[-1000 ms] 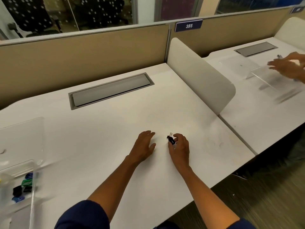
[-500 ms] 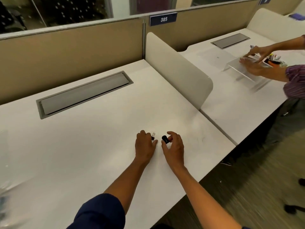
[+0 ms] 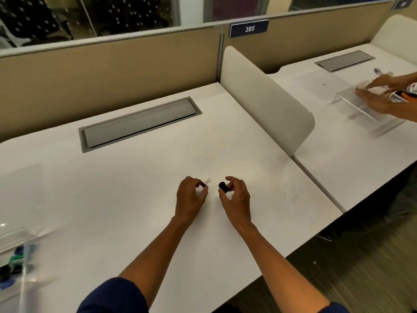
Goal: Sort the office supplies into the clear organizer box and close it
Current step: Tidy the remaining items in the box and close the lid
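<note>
Lifted since 0.5 s ago: left hand (image 3: pixel 190 199) now pinches small binder clip (image 3: pixel 205 184) clear of desk (image 3: pixel 135 188). Right hand (image 3: pixel 235 198) grips black binder clip (image 3: pixel 223 187). Clear organizer box (image 3: pixel 15 240) sits open, far left. Partition label (image 3: pixel 249 28) reads "385".

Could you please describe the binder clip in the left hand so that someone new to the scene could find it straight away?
On the near white desk, in front of the grey cable hatch, two hands meet near the middle. The left hand pinches a small binder clip. Its thin wire handle sticks up, unlike the chunkier black clip in the right hand.
</note>
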A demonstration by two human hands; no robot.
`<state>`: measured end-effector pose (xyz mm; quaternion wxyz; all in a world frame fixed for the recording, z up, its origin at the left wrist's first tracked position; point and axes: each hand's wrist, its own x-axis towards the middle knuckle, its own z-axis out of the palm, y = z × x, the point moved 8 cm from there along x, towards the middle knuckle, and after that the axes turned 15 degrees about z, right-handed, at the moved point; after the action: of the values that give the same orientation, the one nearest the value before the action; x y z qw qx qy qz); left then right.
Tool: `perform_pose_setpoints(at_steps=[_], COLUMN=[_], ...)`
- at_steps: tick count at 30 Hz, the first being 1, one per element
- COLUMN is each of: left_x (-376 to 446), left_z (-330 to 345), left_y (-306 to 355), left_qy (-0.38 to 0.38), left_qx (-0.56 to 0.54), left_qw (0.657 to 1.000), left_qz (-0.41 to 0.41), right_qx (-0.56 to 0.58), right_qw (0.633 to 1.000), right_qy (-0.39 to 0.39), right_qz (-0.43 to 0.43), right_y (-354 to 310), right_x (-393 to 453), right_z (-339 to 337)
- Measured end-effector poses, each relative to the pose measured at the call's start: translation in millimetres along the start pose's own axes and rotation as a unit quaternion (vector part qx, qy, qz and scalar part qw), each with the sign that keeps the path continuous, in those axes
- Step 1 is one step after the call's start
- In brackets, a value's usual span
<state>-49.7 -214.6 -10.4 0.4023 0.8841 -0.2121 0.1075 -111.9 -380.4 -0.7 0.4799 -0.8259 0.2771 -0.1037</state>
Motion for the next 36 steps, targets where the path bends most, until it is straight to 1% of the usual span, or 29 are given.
perform_pose_setpoints(at_steps=[5, 10, 17, 21, 25, 30, 36], left_x=[-27, -68, -124, -164, -206, -258, -299], left_z=[-78, -147, -244, -299, -354, -408, -448], left_y=[-26, -51, -71, -88, -108, -132, -150], left_qy=[0.107, 0.168, 0.246, 0.282, 0.292, 0.320, 0.332], left_qx=[0.005, 0.031, 0.083, 0.110, 0.157, 0.159, 0.160], left_qw=[0.994, 0.982, 0.959, 0.943, 0.930, 0.919, 0.914], left_qz=[-0.034, -0.083, -0.116, -0.141, -0.159, -0.165, -0.167], right_qx=[0.000, 0.012, 0.034, 0.035, 0.034, 0.023, -0.031], right_qw=[0.997, 0.982, 0.955, 0.941, 0.927, 0.917, 0.911], right_qy=[-0.065, -0.165, -0.254, -0.285, -0.308, -0.330, -0.338], right_qz=[-0.047, -0.087, -0.146, -0.180, -0.209, -0.224, -0.235], right_y=[-28, -68, -126, -153, -176, -195, -208], right_x=[-13, -47, -119, -169, -225, -280, -314], right_z=[57, 124, 200, 235, 267, 299, 334])
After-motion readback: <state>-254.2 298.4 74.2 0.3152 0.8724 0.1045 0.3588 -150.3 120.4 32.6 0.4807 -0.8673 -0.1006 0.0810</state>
